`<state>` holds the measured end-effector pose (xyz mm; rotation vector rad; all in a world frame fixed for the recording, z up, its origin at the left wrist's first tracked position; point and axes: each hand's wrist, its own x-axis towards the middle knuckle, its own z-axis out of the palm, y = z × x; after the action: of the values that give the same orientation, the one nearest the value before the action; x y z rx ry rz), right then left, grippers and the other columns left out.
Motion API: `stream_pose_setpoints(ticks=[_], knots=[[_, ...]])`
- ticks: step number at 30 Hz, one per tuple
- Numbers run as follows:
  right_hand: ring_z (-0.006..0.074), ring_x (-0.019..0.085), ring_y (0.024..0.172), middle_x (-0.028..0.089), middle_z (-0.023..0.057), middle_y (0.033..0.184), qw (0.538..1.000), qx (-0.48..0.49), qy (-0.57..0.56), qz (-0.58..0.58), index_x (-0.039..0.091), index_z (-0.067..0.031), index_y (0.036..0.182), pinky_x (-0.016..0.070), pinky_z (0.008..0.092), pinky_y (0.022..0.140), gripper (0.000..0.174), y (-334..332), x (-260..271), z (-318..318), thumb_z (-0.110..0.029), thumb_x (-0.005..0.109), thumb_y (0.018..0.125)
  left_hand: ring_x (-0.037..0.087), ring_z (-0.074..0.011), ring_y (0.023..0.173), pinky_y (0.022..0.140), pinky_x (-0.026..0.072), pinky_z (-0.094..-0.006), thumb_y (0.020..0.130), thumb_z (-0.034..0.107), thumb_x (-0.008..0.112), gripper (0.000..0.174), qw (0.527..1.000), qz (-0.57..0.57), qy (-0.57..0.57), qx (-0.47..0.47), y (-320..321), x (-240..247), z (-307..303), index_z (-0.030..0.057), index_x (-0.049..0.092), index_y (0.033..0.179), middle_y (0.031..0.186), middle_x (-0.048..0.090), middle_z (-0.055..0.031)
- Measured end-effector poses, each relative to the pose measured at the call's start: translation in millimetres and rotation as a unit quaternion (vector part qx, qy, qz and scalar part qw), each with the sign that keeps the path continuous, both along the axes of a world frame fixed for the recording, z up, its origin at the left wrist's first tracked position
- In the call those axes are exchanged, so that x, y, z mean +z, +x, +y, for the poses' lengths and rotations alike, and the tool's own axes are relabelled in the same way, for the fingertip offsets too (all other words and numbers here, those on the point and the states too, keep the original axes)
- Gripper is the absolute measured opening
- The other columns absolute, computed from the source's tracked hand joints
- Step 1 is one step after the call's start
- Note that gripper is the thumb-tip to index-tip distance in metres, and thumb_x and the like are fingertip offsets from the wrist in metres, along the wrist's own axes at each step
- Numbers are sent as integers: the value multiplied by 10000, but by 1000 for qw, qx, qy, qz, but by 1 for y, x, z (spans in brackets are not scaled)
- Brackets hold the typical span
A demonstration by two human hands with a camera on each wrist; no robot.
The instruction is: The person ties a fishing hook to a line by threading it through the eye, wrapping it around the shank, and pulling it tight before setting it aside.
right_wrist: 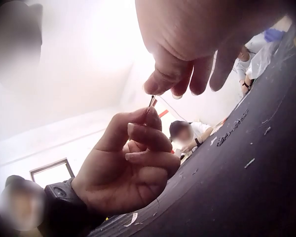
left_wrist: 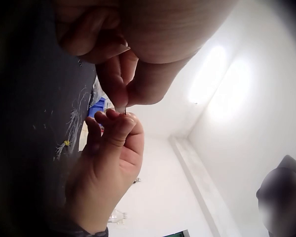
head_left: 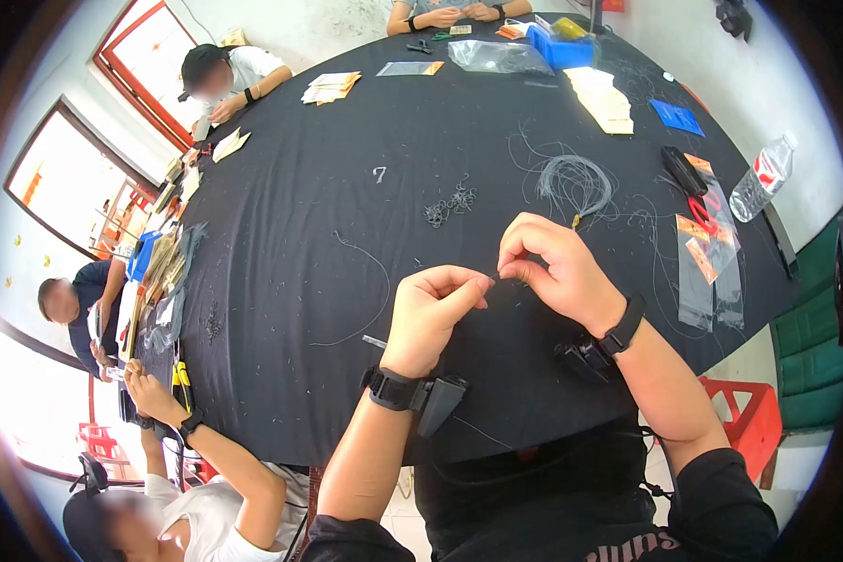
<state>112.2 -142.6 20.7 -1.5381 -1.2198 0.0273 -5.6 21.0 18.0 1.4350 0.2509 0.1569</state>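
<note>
Over the black-covered table point(head_left: 300, 272), both hands meet fingertip to fingertip. Between thumb and index finger my left hand point(head_left: 426, 314) pinches a tiny dark hook point(right_wrist: 152, 100), of which only a thin shank-like end shows. My right hand point(head_left: 557, 267) comes from the other side, thumb and index finger pinching at the hook's free end. In the left wrist view the right hand point(left_wrist: 111, 158) sits below the left fingertips. A pile of small dark hooks point(head_left: 450, 201) lies just beyond the hands. Behind the right hand is a coil of clear fishing line point(head_left: 576, 183) with a yellow tie.
A loose strand of line point(head_left: 384, 272) curves left of my hands. To the right lie clear packets point(head_left: 707, 290), red-handled scissors point(head_left: 702, 214), a black case point(head_left: 684, 171) and a water bottle point(head_left: 763, 178). Stacked cards point(head_left: 601, 98) lie farther back. Other people sit around the table.
</note>
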Motion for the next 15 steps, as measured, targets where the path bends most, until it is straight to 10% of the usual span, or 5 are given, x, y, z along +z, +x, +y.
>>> stream_pose_setpoints(ticks=[15], knots=[[202, 508, 710, 474, 88, 823, 999, -2, -32, 9, 467, -12, 862, 444, 303, 659, 196, -3, -2, 0, 157, 547, 801, 454, -11, 599, 534, 312, -174, 887, 144, 699, 139, 1000, -2, -6, -17, 0, 0, -1, 14, 725, 929, 747, 652, 7]])
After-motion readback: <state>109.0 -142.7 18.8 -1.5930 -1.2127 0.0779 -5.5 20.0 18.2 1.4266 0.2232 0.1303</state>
